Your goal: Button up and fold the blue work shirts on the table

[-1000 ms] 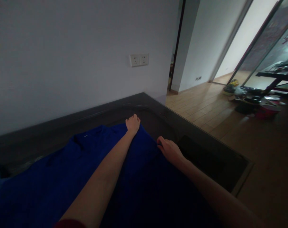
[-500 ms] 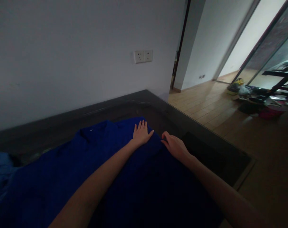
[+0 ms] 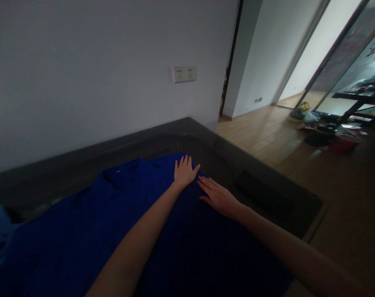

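A dark blue shirt (image 3: 122,206) with a collar lies spread over a dark tabletop (image 3: 218,152). On its far right shoulder, my left hand (image 3: 185,171) rests flat with the fingers spread. Close beside it, my right hand (image 3: 220,197) lies on the shirt's right edge, fingers stretched out and nothing gripped. The collar (image 3: 122,171) points toward the wall and has a small pale label mark inside. Much of the lower shirt is in deep shadow and partly behind my forearms.
A lighter blue cloth (image 3: 0,227) lies at the left edge. Behind the table, a white wall carries a double power socket (image 3: 185,74). Past the table's right edge is wooden floor (image 3: 255,132). Assorted bags and basins (image 3: 326,130) stand at the far right, near a dark-framed table (image 3: 360,99).
My right hand has opened from a pinch at the shirt's edge and moved left onto the cloth, nearer my left hand. The left hand stays flat in place.
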`<state>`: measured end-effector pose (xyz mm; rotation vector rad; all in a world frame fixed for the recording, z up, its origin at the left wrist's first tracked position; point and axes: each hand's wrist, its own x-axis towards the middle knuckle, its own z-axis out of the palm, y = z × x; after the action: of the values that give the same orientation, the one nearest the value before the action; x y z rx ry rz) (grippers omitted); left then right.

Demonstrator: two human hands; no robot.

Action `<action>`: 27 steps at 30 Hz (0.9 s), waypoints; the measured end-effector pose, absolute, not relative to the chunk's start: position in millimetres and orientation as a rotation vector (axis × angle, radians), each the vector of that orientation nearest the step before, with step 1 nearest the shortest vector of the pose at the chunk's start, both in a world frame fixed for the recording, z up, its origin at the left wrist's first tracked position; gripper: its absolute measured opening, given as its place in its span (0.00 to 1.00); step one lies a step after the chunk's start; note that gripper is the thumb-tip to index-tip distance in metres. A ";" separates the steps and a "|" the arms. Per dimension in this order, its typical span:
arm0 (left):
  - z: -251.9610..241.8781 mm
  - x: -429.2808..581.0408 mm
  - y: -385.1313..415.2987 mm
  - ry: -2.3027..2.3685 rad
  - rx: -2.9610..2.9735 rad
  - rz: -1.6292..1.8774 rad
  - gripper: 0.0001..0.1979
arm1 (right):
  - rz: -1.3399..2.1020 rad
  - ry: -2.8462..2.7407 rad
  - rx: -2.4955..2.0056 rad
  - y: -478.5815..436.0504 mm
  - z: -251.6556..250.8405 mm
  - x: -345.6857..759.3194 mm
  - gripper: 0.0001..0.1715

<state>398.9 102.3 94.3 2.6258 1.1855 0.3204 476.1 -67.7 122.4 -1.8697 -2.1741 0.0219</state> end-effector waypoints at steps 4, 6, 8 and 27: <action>93.1 405.1 111.7 1.192 2.617 0.344 0.31 | 0.057 -2.209 -1.938 -67.7 110.3 478.9 0.35; 93.0 410.4 116.9 1.226 2.630 0.348 0.32 | 0.075 -2.207 -1.966 -69.0 111.0 479.1 0.37; 93.1 415.3 121.5 1.264 2.621 0.334 0.33 | 0.103 -2.201 -1.989 -70.0 112.9 478.0 0.38; 86.7 413.8 134.1 1.292 2.592 0.466 0.28 | 0.165 -1.321 -1.635 -84.0 161.5 511.5 0.20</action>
<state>413.8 134.1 86.7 2.5917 1.2921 0.4658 511.5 -84.0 161.5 -1.6352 -1.3206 0.1648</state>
